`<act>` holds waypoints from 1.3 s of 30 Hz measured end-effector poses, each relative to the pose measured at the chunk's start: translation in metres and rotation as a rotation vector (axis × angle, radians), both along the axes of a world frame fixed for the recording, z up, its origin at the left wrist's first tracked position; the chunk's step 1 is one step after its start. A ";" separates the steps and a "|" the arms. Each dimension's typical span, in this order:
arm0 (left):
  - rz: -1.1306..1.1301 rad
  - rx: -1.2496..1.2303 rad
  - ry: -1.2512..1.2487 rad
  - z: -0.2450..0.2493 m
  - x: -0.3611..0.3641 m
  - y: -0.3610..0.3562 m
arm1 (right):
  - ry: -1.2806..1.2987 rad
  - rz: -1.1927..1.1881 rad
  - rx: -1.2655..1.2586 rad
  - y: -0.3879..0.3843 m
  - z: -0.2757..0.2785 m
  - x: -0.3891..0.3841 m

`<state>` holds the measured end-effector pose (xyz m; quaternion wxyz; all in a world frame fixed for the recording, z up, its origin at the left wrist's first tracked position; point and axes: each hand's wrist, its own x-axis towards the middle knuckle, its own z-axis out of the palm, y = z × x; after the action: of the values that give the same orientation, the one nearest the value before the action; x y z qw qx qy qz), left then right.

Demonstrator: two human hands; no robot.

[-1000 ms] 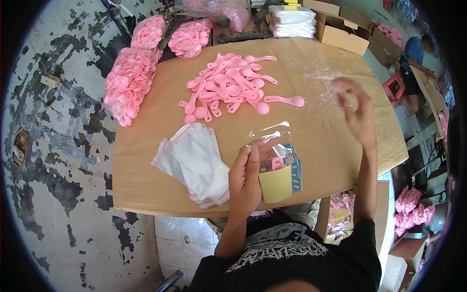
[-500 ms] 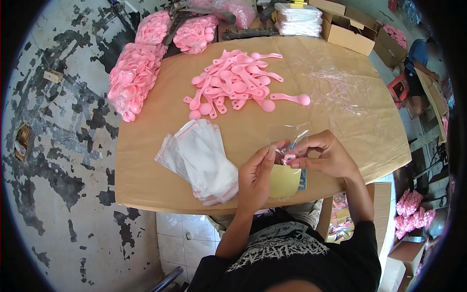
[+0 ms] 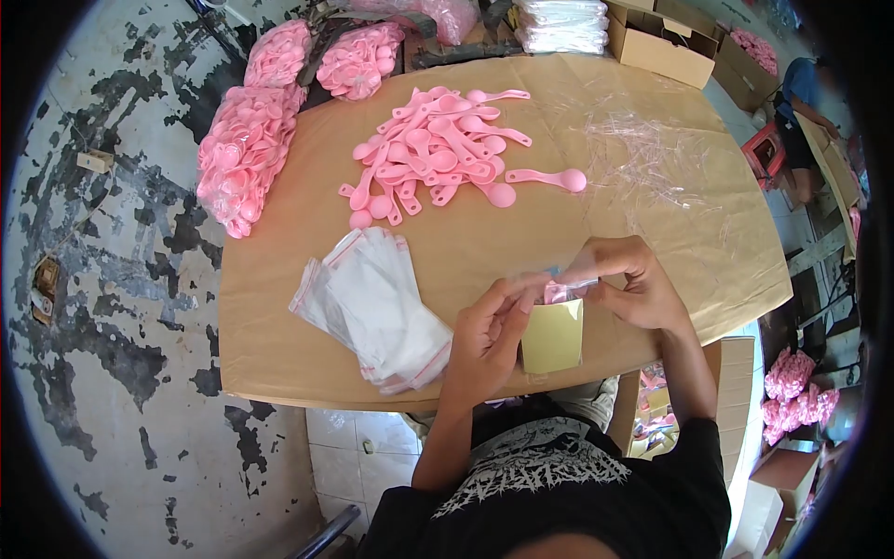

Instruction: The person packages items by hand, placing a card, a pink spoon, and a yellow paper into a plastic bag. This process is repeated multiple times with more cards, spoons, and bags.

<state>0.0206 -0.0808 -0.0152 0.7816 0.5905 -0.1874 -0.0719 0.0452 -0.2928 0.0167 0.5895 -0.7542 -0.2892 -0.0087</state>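
Note:
Both hands meet at a clear plastic bag (image 3: 553, 337) with a yellowish card inside and a bit of pink at its top. My left hand (image 3: 492, 326) pinches the bag's upper left corner. At the upper right, my right hand (image 3: 637, 284) grips the bag's top edge with thumb and fingers. What lies under the card is hidden. Left of my left hand lies a stack of clear resealable bags (image 3: 377, 312) with red strips. Beyond the hands, pink plastic spoons (image 3: 433, 154) are heaped on the table, and a single pink spoon (image 3: 549, 179) lies to their right.
Thin clear plastic strips (image 3: 647, 154) lie on the brown paper-covered table (image 3: 708, 270). Packed bags of pink spoons (image 3: 247, 154) line the left edge. A cardboard box (image 3: 663, 51) stands at the back; another open box (image 3: 731, 391) sits below the right edge. Another person (image 3: 801, 102) is at far right.
The bag's top flap, upright before, is now folded down between my fingers. The card has come round to hang straighter, and the view has shifted slightly.

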 end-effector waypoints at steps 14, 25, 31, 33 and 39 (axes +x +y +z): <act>0.029 0.283 -0.238 -0.007 0.007 0.009 | -0.194 0.056 -0.141 -0.012 0.002 0.004; -0.110 0.034 0.027 -0.009 -0.003 0.004 | 0.155 -0.152 0.153 -0.011 0.006 -0.010; -0.076 0.030 -0.122 0.003 -0.017 -0.004 | -0.048 -0.146 -0.367 -0.013 0.024 -0.043; 0.010 0.120 -0.274 0.007 -0.024 0.014 | -0.048 -0.145 -0.515 -0.047 0.037 -0.056; 0.456 0.388 -0.499 -0.011 -0.058 0.117 | -0.164 -0.377 -0.676 -0.084 0.057 -0.082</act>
<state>-0.0373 0.0362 -0.0261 0.5819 0.7531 -0.2189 0.2155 -0.0366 -0.3772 0.0734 0.2711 -0.9424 -0.1783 -0.0812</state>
